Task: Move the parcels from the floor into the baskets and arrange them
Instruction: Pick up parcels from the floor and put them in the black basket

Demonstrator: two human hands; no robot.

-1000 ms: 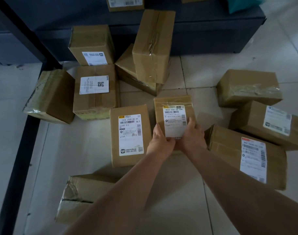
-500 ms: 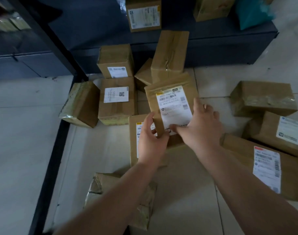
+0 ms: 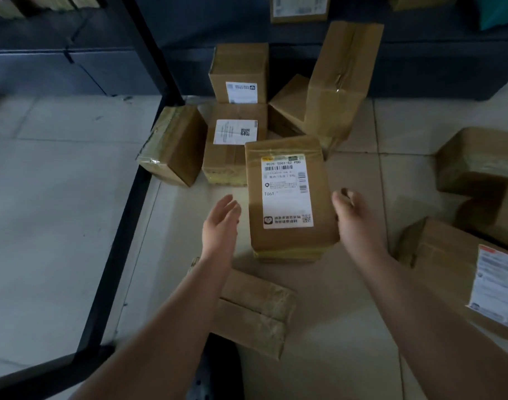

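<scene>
Fingers of your right hand [image 3: 353, 220] curl on the labelled parcel [image 3: 287, 197], steadying it atop another; your left hand [image 3: 221, 223] hangs loose beside it.

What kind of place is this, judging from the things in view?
Probably a parcel sorting or storage room. Many taped cardboard parcels lie on a tiled floor, several with printed shipping labels, and a dark metal rack frame stands at the left.

White label [image 3: 287, 190] on central parcel [image 3: 290, 238]: "9026 T061-G2 PDD", below "T061". Other labels illegible.
</scene>
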